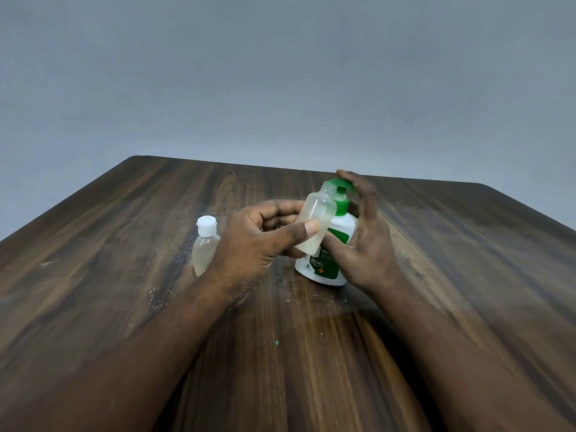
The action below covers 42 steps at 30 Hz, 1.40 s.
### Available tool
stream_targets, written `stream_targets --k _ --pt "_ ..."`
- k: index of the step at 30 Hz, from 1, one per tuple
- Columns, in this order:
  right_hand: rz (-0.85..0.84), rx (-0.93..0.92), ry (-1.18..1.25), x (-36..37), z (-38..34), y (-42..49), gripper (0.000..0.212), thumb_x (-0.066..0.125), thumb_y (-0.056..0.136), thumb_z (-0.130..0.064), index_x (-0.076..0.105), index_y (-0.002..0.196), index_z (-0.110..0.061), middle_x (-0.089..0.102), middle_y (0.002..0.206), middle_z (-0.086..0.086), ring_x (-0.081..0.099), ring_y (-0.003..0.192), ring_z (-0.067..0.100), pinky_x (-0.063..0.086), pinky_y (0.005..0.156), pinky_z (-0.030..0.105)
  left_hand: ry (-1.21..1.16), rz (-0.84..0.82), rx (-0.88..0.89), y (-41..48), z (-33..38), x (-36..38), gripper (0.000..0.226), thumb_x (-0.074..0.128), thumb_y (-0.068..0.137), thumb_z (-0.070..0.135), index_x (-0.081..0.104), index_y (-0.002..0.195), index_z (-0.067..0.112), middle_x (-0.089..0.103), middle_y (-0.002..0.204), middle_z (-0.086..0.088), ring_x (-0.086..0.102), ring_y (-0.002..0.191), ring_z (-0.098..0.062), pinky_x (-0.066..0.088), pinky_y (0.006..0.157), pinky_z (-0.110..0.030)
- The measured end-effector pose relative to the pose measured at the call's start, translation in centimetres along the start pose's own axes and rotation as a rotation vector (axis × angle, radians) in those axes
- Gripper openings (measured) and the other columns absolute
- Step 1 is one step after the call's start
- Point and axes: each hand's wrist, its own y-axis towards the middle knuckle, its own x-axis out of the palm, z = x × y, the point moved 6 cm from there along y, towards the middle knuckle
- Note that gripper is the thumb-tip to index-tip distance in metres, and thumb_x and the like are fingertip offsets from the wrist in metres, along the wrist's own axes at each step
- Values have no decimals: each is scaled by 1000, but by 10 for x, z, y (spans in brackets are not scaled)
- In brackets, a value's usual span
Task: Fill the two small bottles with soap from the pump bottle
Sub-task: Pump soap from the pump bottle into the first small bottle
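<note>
Two small bottles point(314, 226) point(204, 249), one pump bottle point(325, 269)

From here I see a dark wood-grain table point(124, 275), scuffed with pale scratches. The open small bottle point(314, 219) at centre and the capped small bottle point(202, 254) left of it are frosted translucent plastic. The pump bottle point(346, 227) is glossy white plastic, its pump point(342, 205) smooth green.
</note>
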Motion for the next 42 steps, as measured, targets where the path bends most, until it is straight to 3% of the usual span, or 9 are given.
stream_targets --k 6,9,12,21,28,34,39,42 --pt "10 7 -4 -1 -2 -2 81 85 85 -25 39 151 -33 62 131 -25 66 120 3 58 96 28 -13 -7 -5 -2 -2 0 44 80 77 26 73 119 13 82 103 -9 80 93 -23 63 69 -28" --pt "3 31 -30 -1 -1 -3 91 86 84 -24 33 156 -40 62 137 -15 66 121 7 61 95 39 -20 -2 0 -1 -1 0 44 80 79 25 73 120 11 81 105 -8 80 94 -24 63 68 -28" --pt "-14 41 -22 0 -1 -1 94 86 84 -25 30 157 -42 63 135 -16 67 119 7 62 92 45 -5 3 5 -1 0 -1 43 79 79 26 73 119 13 82 104 -7 80 93 -23 63 68 -27" --pt "20 17 -6 0 -3 -2 75 83 85 -27 41 145 -35 64 130 -10 67 119 12 59 95 45 6 -13 5 -4 -1 0 43 81 75 26 74 115 13 82 101 -8 80 92 -23 63 71 -30" --pt "-5 49 -8 1 -2 -3 91 87 85 -21 33 157 -36 65 132 -8 68 118 10 62 91 43 9 -1 19 -1 1 -1 45 79 81 25 73 122 8 82 103 -8 79 92 -21 62 69 -27" --pt "11 51 4 0 -4 -2 84 87 86 -20 36 152 -35 67 129 -11 69 115 5 62 89 32 20 6 23 0 0 -3 45 79 81 25 73 122 8 82 102 -8 80 92 -22 62 68 -28" --pt "21 36 -21 1 0 -3 80 86 84 -29 39 149 -34 66 131 -8 67 119 11 60 94 45 4 -10 1 -3 0 -2 41 79 79 24 74 118 11 82 101 -9 80 92 -22 62 70 -28" --pt "8 32 -21 1 -1 -3 87 87 85 -20 36 154 -34 65 133 -6 65 122 8 59 96 37 -5 1 3 -2 0 -1 43 80 80 25 74 120 10 82 102 -10 80 93 -24 63 70 -30"
